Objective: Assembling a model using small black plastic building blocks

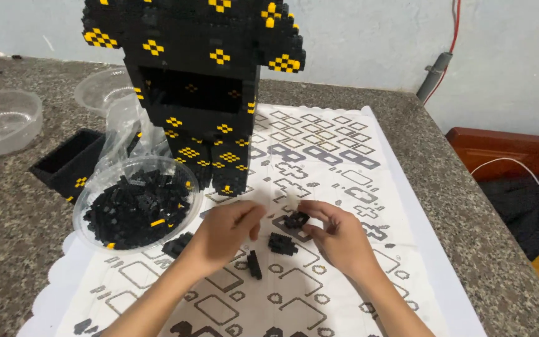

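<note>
A small black brick cluster [296, 219] was pinched in the right hand [338, 236] fingertips, near frame centre. The left hand [226, 232] was held loosely curled with nothing in it, at 9 o'clock of the cluster. Loose black pieces [282, 244] were seen on the patterned mat [319, 156] between both hands. A clear bowl of black bricks [137, 203] sat at 9 o'clock of the left hand; the black-and-yellow brick model [201, 81] stood at 12 o'clock.

We sit at a home hobby spot: speckled stone counter [7, 206], patterned cloth [338, 162], painted wall [369, 37], loose cables [453, 31], wooden furniture [506, 153] beside us.
</note>
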